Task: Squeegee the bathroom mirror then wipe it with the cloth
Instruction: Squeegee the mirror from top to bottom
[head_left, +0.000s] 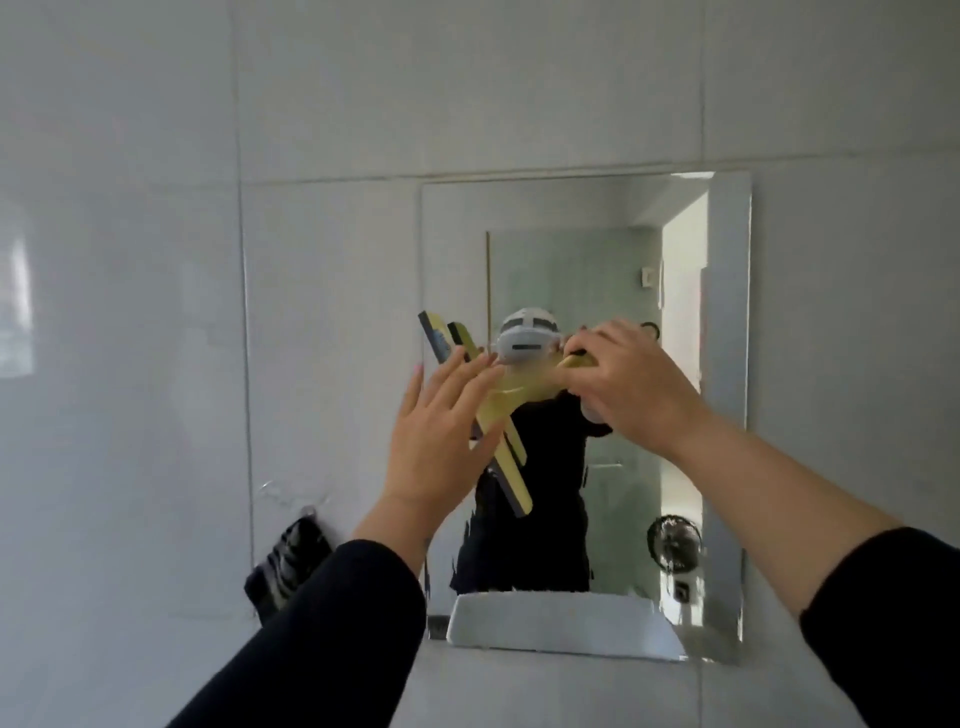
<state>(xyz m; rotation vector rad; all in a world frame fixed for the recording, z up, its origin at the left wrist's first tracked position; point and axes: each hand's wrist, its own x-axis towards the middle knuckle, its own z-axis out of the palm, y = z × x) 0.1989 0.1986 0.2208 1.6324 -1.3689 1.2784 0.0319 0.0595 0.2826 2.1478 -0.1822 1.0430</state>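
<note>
Mirror (582, 249) hangs on your white tiled wall (156, 208), at four o'clock from centre, reflecting a glass door. Your right hand (631, 387) clasps the yellow squeegee (506, 415), its blade slanting across the glass; your left hand (436, 441) is spread flat beside it.

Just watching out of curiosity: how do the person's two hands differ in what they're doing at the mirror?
The right hand is closed around the handle of the yellow squeegee, while the left hand is open with fingers spread, flat against the blade. The right hand sits higher and further right on the mirror; the left hand is lower, near the mirror's left edge. Both are bare, with dark sleeves, and both touch the squeegee.
</note>
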